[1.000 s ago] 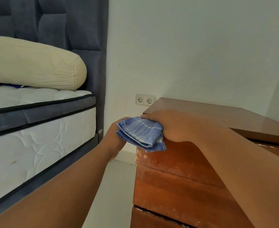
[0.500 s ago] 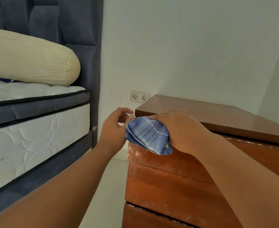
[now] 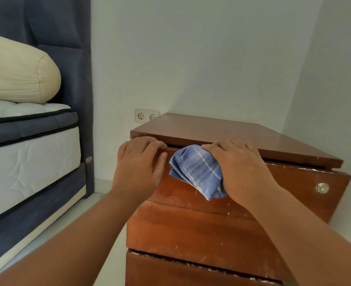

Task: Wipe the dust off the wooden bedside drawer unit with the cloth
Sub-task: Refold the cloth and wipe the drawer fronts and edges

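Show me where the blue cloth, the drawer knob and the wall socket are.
blue cloth (image 3: 197, 172): head view, middle of the folded fabric.
drawer knob (image 3: 322, 188): head view, centre of the round knob.
wall socket (image 3: 146, 115): head view, plate between its two outlets.

Blue white-striped cloth (image 3: 199, 172), reddish-brown drawer unit (image 3: 201, 226)

Premises are presenting as a domestic bedroom: a quilted mattress (image 3: 32, 159) bearing a cream bolster (image 3: 19, 73), a padded headboard (image 3: 67, 58), and a wooden bedside drawer unit (image 3: 211, 230) standing against the wall beside a double socket (image 3: 146, 116).
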